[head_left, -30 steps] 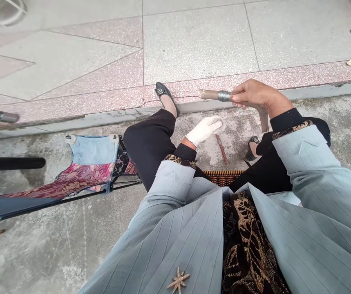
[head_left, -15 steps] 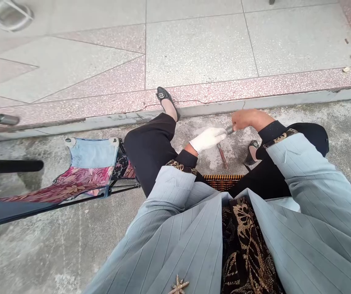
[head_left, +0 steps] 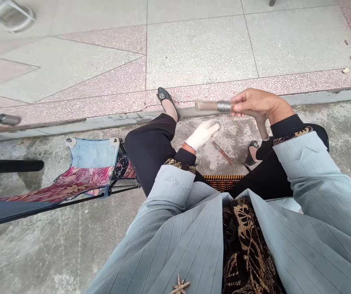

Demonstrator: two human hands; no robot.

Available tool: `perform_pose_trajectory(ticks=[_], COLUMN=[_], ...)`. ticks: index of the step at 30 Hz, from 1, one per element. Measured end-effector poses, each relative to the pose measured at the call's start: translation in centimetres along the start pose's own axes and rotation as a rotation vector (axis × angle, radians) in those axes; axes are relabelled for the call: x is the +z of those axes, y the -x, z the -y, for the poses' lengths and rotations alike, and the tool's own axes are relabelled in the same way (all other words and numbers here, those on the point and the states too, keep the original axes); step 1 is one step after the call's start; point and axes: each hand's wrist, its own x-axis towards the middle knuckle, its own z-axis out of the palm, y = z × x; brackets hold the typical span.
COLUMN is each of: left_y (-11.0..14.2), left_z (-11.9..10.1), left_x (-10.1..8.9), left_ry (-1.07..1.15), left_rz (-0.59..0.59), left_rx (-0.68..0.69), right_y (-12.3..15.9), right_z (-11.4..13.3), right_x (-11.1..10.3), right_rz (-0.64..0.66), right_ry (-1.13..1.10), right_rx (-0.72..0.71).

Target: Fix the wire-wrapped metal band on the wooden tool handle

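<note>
Right hand (head_left: 258, 102) grips bent, dull-brown rod (head_left: 205, 106) wrapped in coiled silvery wire (head_left: 223, 106); white-gloved left hand (head_left: 203, 134) curled, can't tell contents.

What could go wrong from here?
First, the bare right hand grips right beside the wire wound round the bent stick; a loose end might prick it, since only the left hand is gloved. Second, the winding could slide along the stick if slack; its tightness can't be judged here. Third, the reddish tool lies on the ground near a shoe and might get kicked.
</note>
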Motion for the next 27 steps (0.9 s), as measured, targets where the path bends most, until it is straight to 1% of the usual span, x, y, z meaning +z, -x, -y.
perform_pose_trajectory(ticks=[1,2,4,8,10,12,16,20,24,27], left_y=[0.0,0.0,0.0,0.1,0.1,0.2,0.1,0.1,0.4,0.5], left_z=[0.1,0.1,-0.1,-0.5,-0.7,-0.8,-0.8,-0.8,-1.0,-1.2], left_x=[0.2,0.4,0.8,0.8,0.7,0.6,0.8,0.7,0.1,-0.4], left_ry=[0.038,0.046,0.003,-0.129,-0.192,-0.301,-0.494,-0.582,-0.648,-0.639], left_rz=[0.028,0.052,0.068,0.066,0.065,0.052,0.042,0.066,0.102,0.098], left_rx=[-0.004,-0.001,0.014,0.049,0.041,0.049,0.060,0.057,0.027,0.066], right_y=[0.1,0.2,-0.1,-1.6,-2.5,-3.3,-4.4,-4.7,-4.4,-3.9], right_z=[0.2,0.4,0.5,-0.5,-1.1,-1.5,-1.6,-1.9,-2.1,-1.9], right_x=[-0.1,0.0,0.3,0.9,1.0,1.2,2.2,3.9,5.1,5.3], right_rz=[-0.101,-0.177,-0.272,-0.326,-0.327,-0.308,-0.198,-0.032,0.209,0.377], right_ry=[-0.012,-0.019,-0.007,0.110,0.195,0.336,0.681,0.903,1.012,0.943], right_rx=[0.012,0.026,0.058,0.108,0.145,0.200,0.291,0.307,0.243,0.218])
